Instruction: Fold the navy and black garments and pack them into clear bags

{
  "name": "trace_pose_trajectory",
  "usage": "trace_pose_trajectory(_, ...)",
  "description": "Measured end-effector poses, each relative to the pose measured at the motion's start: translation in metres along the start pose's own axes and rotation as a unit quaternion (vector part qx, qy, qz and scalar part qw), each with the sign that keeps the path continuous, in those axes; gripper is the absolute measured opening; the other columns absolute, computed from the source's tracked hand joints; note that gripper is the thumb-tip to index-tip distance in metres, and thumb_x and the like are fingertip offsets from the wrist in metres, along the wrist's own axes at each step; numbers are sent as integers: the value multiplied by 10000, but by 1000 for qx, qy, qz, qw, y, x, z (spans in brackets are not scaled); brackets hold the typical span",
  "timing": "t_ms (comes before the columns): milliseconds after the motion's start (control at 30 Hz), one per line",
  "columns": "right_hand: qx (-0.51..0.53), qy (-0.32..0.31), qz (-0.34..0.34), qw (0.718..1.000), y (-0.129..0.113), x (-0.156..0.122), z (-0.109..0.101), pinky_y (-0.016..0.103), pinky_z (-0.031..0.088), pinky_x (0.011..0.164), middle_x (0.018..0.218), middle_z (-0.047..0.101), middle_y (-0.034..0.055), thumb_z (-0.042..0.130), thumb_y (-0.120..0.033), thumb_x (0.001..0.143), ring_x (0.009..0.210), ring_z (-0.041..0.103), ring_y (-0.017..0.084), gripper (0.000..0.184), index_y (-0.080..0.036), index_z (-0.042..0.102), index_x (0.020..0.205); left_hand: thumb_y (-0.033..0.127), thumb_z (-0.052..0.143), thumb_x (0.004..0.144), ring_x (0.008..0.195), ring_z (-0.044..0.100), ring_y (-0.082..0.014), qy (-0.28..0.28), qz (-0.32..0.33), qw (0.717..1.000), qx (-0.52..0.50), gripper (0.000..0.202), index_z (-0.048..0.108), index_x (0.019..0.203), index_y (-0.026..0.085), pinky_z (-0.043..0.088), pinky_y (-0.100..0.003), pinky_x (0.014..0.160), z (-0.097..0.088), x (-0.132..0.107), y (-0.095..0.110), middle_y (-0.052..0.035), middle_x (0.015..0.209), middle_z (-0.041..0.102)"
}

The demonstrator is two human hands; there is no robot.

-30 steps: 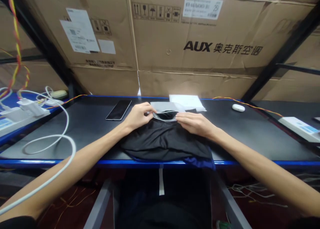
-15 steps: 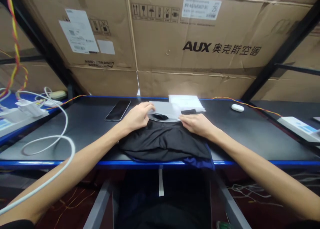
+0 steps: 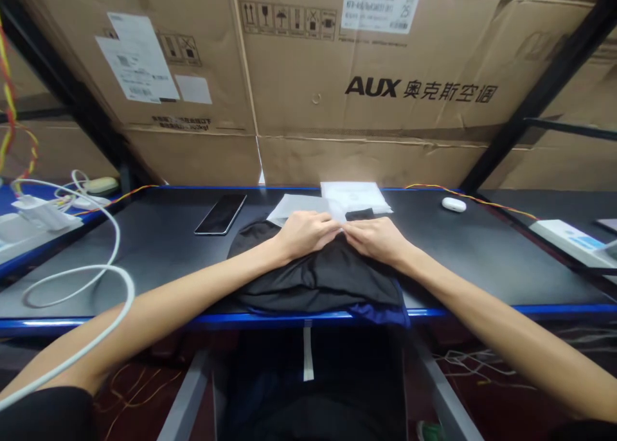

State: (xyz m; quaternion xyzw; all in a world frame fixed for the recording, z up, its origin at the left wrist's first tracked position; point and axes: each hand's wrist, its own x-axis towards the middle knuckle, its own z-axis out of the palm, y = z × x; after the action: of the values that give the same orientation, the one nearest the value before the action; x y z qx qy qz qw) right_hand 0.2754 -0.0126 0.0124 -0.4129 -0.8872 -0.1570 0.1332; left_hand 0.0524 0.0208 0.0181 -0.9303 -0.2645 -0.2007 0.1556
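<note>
My left hand (image 3: pixel 311 233) and my right hand (image 3: pixel 373 236) meet near the middle of the table, their fingers pinched together. Between them is the near edge of a translucent plastic bag (image 3: pixel 299 204), whose sheet spreads flat beyond my left hand. Both hands are closed on that edge; the fingertips partly hide it. Beneath lies a crumpled black cloth (image 3: pixel 313 283) with a dark blue part at its right corner, reaching the table's front edge. Just behind my right hand rests a stack of white plastic packets (image 3: pixel 359 197).
A phone (image 3: pixel 222 214) lies left of the cloth. To the right is a small white case (image 3: pixel 454 204). Power strips (image 3: pixel 573 238) stand at the sides, and a white cable (image 3: pixel 126 287) loops over my left forearm. Large cardboard boxes (image 3: pixel 299 107) form the back wall.
My left hand has slid right along the bag's edge to meet my right hand. The bag's opening, gaping before, is now covered by my fingers. The view has shifted slightly.
</note>
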Motion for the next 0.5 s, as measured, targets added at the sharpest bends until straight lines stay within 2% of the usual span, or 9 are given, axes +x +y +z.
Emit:
trace_pose_trajectory(100, -31, -21, 10, 999, -3, 1, -4, 297, 390, 603, 956, 794, 90, 396, -238, 1019, 773, 711, 206, 346, -176, 733, 972, 325, 460, 1042, 770, 684, -180, 13, 24, 999, 28, 293, 711, 956, 199, 472, -279, 653, 0, -3, -4, -41, 881, 732)
trace_pose_trajectory(233, -58, -36, 53, 996, -1, 2, -6, 307, 326, 575, 930, 799, 88, 373, -255, 1031, 712, 694, 202, 371, -180, 737, 1036, 276, 467, 1023, 802, 693, -178, 25, 45, 997, 57, 275, 701, 908, 188, 475, -277, 664, -6, -14, -18, -44, 900, 739)
trace_pose_trajectory(500, -65, -31, 92, 993, 9, 2, -2, 319, 312, 573, 964, 811, 82, 376, -290, 1019, 751, 721, 230, 398, -202, 759, 1084, 221, 465, 1018, 910, 723, -155, 43, 84, 994, 60, 231, 663, 902, 193, 518, -255, 743, -19, -49, -54, -26, 1039, 762)
